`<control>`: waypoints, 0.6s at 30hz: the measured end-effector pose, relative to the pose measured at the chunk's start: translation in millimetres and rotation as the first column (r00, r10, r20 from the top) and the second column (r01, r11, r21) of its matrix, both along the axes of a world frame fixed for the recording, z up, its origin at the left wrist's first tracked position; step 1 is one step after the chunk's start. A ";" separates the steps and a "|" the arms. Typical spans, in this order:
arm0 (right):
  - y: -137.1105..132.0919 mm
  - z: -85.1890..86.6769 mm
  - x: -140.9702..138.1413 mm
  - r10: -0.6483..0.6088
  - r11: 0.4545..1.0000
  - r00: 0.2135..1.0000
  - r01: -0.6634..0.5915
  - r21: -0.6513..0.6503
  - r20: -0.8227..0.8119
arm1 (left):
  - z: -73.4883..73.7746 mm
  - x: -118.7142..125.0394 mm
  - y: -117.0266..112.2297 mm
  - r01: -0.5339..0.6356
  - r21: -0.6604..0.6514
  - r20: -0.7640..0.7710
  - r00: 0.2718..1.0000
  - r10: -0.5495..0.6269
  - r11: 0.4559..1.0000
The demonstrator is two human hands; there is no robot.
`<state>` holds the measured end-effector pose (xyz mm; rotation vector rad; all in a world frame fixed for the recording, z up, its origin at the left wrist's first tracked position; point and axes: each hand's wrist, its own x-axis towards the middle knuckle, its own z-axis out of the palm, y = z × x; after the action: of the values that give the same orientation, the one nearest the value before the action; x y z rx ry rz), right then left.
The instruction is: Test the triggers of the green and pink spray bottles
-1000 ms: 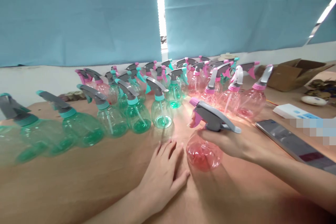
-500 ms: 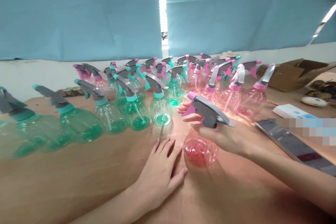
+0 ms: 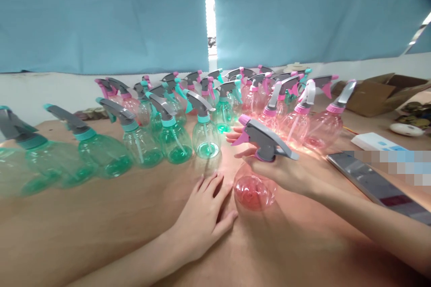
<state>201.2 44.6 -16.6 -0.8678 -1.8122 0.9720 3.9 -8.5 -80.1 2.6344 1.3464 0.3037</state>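
Observation:
A pink-tinted spray bottle [image 3: 253, 192] with a grey and pink trigger head stands upright on the table, its nozzle toward the upper left. Around its neck is my right hand [image 3: 269, 170], thumb in front and fingers reaching out behind the trigger. My left hand [image 3: 205, 215] lies flat on the tabletop just left of this bottle, fingers spread and holding nothing. Beyond my left fingertips stands a green spray bottle [image 3: 206, 139]. Part of the pink bottle's neck is hidden by my right thumb.
Several green spray bottles [image 3: 104, 152] line the left side, and pink ones [image 3: 325, 128] stand at the right, with mixed rows behind. A phone [image 3: 377, 184], a white device [image 3: 379, 141] and a cardboard box [image 3: 377, 94] lie to the right. Blue curtains [image 3: 107, 18] hang behind.
Very little differs. The pink bottle and both hands sit slightly higher and further left in view; my right hand keeps its place around the bottle's neck.

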 end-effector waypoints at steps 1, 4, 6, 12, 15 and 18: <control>0.1 0.4 -0.4 0.005 1.000 1.000 -0.005 0.006 -0.003 | 0.0 0.1 -0.1 0.001 0.002 0.004 1.000 -0.001 1.000; 0.7 -1.0 -0.5 0.029 1.000 0.999 -0.029 -0.007 -0.024 | -0.1 -0.1 -0.3 -0.002 0.007 0.010 1.000 0.002 1.000; 1.1 -3.1 0.4 0.022 0.999 0.999 -0.023 -0.022 -0.028 | -0.2 -0.4 -0.1 -0.002 0.007 0.012 1.000 0.002 1.000; -0.9 -1.7 0.5 -0.001 1.000 1.000 0.001 -0.030 -0.002 | 0.7 -0.6 -0.4 -0.003 -0.007 0.003 1.000 0.004 1.000; -2.3 1.5 -1.0 0.003 1.000 1.000 -0.004 -0.030 -0.016 | 1.0 -0.9 -0.6 0.001 -0.007 0.003 1.000 -0.001 1.000; -2.0 1.9 -1.0 -0.007 1.000 1.000 0.007 -0.013 0.007 | 1.0 -1.1 -0.7 -0.001 -0.004 0.007 1.000 0.001 1.000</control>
<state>200.2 42.5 -14.7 -0.8859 -1.8092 0.9780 2.8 -9.3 -79.1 2.6267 1.3454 0.3089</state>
